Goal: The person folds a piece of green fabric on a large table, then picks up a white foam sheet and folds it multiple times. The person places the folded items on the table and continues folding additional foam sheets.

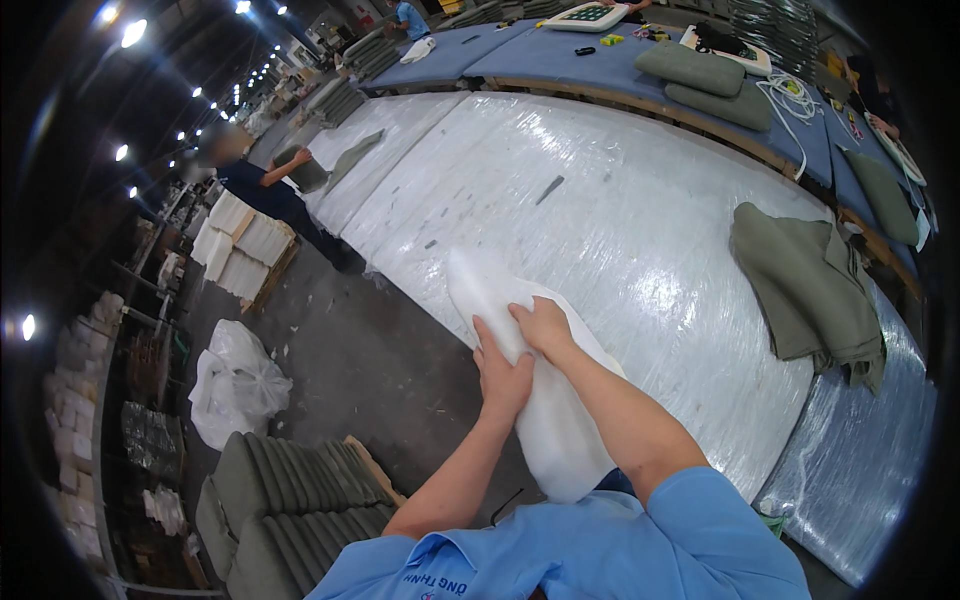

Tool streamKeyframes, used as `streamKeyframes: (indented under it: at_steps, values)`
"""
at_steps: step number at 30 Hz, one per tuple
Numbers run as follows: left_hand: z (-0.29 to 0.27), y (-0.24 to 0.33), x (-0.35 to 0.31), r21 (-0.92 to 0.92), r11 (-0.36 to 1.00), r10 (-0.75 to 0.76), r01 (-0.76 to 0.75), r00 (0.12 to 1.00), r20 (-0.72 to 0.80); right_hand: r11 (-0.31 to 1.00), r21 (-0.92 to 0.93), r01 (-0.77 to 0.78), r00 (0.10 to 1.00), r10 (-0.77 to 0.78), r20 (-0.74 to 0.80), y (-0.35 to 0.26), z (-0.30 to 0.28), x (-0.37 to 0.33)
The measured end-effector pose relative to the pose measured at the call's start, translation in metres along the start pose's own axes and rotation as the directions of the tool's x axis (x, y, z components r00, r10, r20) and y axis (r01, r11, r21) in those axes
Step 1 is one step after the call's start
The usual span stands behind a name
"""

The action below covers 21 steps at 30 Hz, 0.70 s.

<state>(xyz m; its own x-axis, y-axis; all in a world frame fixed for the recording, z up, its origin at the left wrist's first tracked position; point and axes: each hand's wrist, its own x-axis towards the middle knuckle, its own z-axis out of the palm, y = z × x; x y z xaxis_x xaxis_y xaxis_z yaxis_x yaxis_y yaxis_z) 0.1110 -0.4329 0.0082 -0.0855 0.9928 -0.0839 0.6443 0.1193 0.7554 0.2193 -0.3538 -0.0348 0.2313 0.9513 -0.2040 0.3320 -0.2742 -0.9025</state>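
A soft white cushion pad (560, 425) stands tilted on edge between my body and the plastic-covered table (660, 230). My left hand (503, 375) holds its left side, thumb across the upper edge and fingers along the face. Above it, my right hand (543, 326) grips the top edge with bent fingers; part of them is hidden against the pad. The pad's far end rests over the table's near edge, and its lower end touches my blue shirt. A crumpled olive-green fabric cover (800, 285) lies on the table to the right.
Stacked olive-green cushions (300, 500) stand at lower left, near a clear plastic bag (238, 385) on the floor. A co-worker (265, 195) at the left table end handles a green cover. Blue tables (560, 60) behind carry green cushions (690, 70) and a white cord (790, 100).
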Motion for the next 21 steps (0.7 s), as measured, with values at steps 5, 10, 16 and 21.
streamKeyframes:
  at_steps: [5, 10, 16, 21]
  values:
    - [-0.022, -0.021, 0.056, -0.286, 0.958, 0.032, -0.027, 0.999, 0.013, 0.990, -0.129, 0.055, 0.996, -0.045, 0.080, -0.010, -0.001, -0.012]
    - [-0.012, -0.045, 0.085, -0.138, 0.990, 0.019, -0.025, 0.999, -0.045, 0.984, -0.159, 0.075, 0.993, -0.059, 0.106, 0.004, 0.010, -0.014]
    - [-0.010, -0.053, 0.088, -0.059, 0.997, 0.049, -0.051, 0.998, -0.044, 0.974, -0.222, -0.033, 0.991, 0.060, 0.117, 0.011, 0.025, 0.008]
    - [-0.016, -0.075, 0.087, -0.128, 0.991, 0.018, -0.023, 0.999, -0.039, 0.972, -0.230, -0.050, 0.994, 0.071, 0.083, 0.014, 0.038, 0.009]
